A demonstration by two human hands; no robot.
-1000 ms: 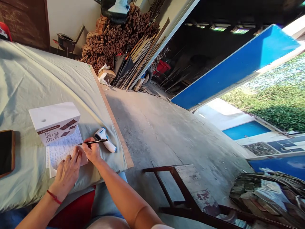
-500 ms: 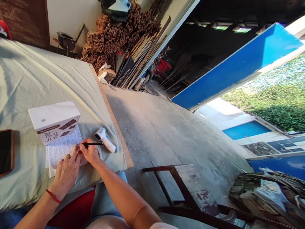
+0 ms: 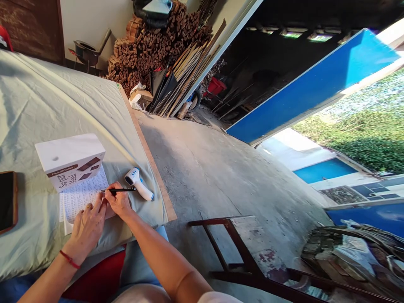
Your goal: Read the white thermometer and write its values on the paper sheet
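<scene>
My right hand [image 3: 118,202] is closed around a black pen [image 3: 123,190], its tip down at a sheet of paper [image 3: 82,195] covered in rows of handwriting. Lying flat on the lower part of that sheet is my left hand [image 3: 89,223], fingers stretched toward the pen tip; a red cord circles its wrist. A white box [image 3: 71,153] with brown print stands on the paper's far end. Just right of my right hand, a white and blue infrared thermometer [image 3: 139,184] lies on its side on the cloth.
A pale cloth covers the table [image 3: 38,109], with a phone [image 3: 9,201] at the left. A wooden chair [image 3: 233,248] stands on the concrete floor to the right. Stacked firewood [image 3: 142,54] is against the back wall, and a blue door panel [image 3: 303,92] is at the upper right.
The view has shifted very slightly. Both hands, the pen and the paper keep practically the same positions.
</scene>
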